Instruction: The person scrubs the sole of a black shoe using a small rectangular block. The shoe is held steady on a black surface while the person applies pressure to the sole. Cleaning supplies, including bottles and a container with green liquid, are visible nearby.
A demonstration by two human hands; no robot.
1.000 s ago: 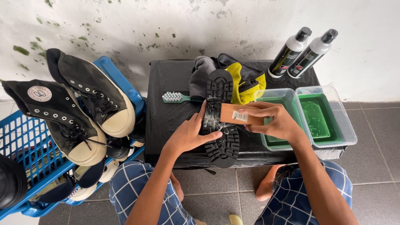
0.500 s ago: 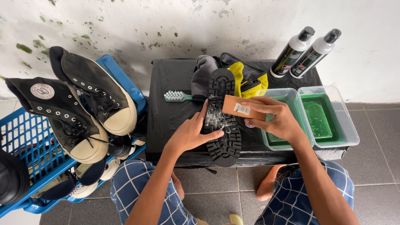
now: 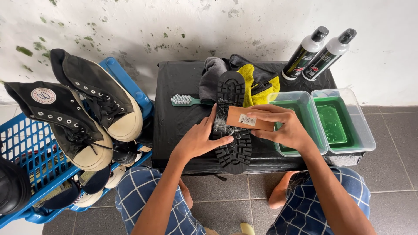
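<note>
1. At the far left we see a blue crate (image 3: pixel 26 143) standing on the floor, its rim close against the left edge of the table; two black high-top shoes (image 3: pixel 82 113) are propped on it, toes toward us, and they fill most of the room on that side
2. The black table (image 3: pixel 183 87) runs from beside the crate to the right, backed against the stained wall; its left part is bare, the widest open patch we find
3. A green-handled brush (image 3: pixel 185 100) lies on that bare patch, bristles up, its handle pointing at the boot
4. Our left hand (image 3: pixel 198 139) rests on the table's front part, fingers spread and pressed against the left edge of the boot (image 3: pixel 233 130), which lies sole up near the middle, heel overhanging the front edge
5. Our right hand (image 3: pixel 283 126) is closed around a brown block (image 3: pixel 250 119) laid across the wet sole
6. Behind the boot a grey and yellow cloth (image 3: pixel 257 80) is bunched up
7. Two clear tubs (image 3: pixel 339 117) of green liquid sit side by side at the right front corner, touching each other
8. Two spray bottles (image 3: pixel 320 54) lean near the wall at the back right
</note>
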